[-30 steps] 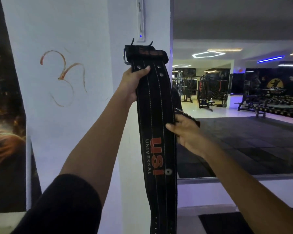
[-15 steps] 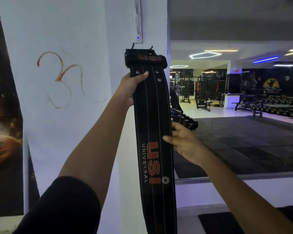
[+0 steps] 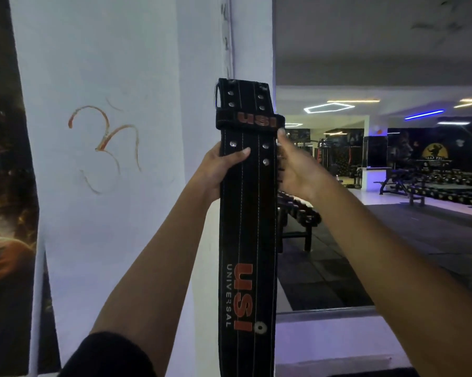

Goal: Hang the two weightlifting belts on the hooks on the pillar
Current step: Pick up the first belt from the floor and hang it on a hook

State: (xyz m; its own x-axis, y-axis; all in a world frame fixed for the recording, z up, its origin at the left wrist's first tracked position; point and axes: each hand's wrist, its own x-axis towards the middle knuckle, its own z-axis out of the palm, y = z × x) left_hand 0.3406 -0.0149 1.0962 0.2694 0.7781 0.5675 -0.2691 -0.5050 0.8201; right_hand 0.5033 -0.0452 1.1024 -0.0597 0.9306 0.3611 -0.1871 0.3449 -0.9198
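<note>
1. The left hand [image 3: 218,170] and right hand [image 3: 294,170] are gripping the belt [image 3: 247,240] between them, against the pillar [image 3: 147,63].
2. It is looking stiff and weighty; holding just under the buckle end seems wise.

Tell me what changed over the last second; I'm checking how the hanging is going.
The right hand moved up from the middle of the belt to its right edge, just under the loop. The belt's top now shows its riveted end above that loop, and the hooks seen earlier are hidden. The left hand kept its grip on the left edge; the belt still hangs against the pillar.
</note>
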